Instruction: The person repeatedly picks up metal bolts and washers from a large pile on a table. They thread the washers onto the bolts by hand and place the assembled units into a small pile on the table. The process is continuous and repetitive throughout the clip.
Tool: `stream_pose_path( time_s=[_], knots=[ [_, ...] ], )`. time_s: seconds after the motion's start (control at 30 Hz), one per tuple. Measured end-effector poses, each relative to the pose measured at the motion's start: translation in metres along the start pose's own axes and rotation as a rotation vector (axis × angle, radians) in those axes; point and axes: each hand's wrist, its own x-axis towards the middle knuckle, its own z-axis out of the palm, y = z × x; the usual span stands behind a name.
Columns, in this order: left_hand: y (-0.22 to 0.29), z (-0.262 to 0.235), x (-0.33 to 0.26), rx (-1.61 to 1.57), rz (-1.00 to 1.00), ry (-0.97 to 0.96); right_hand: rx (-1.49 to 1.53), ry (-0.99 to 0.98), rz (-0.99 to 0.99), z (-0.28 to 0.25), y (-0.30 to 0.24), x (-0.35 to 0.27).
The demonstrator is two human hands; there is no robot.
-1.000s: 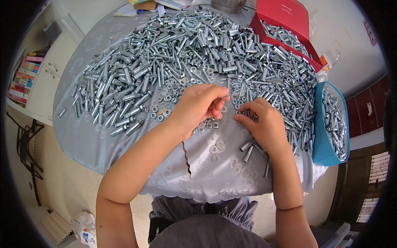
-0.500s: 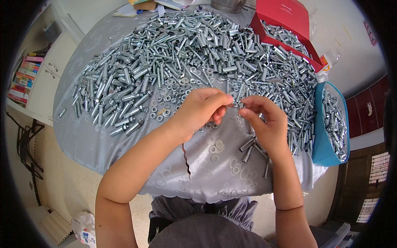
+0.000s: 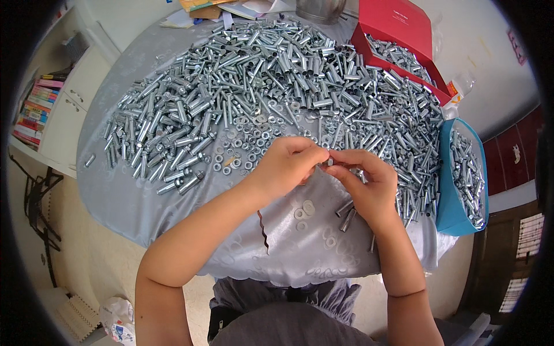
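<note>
Over the near middle of the table my left hand (image 3: 288, 168) and my right hand (image 3: 372, 183) meet at their fingertips. My right thumb and forefinger pinch a small silvery metal fastener (image 3: 330, 162), mostly covered by the fingers, so its exact kind does not show. The left fingers are curled and pinched against it; what they hold is hidden. Just beyond the hands lie loose nuts and washers (image 3: 254, 138). A few flat washers (image 3: 301, 214) rest nearer me, and several metal sleeves and bolts (image 3: 346, 219) lie beside my right wrist.
A large heap of bolts and sleeves (image 3: 277, 63) covers the far table. Finished-looking sleeve anchors (image 3: 173, 138) lie at left. A red box (image 3: 398, 63) and a teal bin (image 3: 453, 202), both holding metal parts, stand at right. Grey cloth (image 3: 225, 236) covers the table.
My two hands have come together at the fingertips, where a small gap showed before. Both sit slightly lower in the picture, and the whole view has shifted a little.
</note>
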Motion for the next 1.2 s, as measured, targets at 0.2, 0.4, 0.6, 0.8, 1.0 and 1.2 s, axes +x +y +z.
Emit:
stream_pose_path(
  time_s=[0.2,0.4,0.6,0.8,1.0,1.2],
  knots=[
    [0.004,0.002,-0.009,0.252,0.183,0.119,0.062,0.007,0.079,0.001,-0.001,-0.003],
    [0.0,0.003,-0.009,0.722,0.523,0.291,0.163,-0.129,0.157,0.006,-0.008,-0.006],
    [-0.001,0.006,-0.009,0.829,0.818,0.314,-0.088,-0.172,0.029,0.007,-0.007,-0.008],
    [-0.004,0.003,-0.006,0.917,0.987,0.319,-0.049,-0.209,0.02,0.006,-0.011,-0.01],
    [-0.002,0.002,-0.006,0.948,1.111,0.293,0.14,-0.281,0.272,0.003,-0.019,-0.008],
    [0.002,-0.002,-0.007,1.08,1.049,0.367,0.352,-0.284,0.334,0.003,-0.01,-0.007]
  ],
)
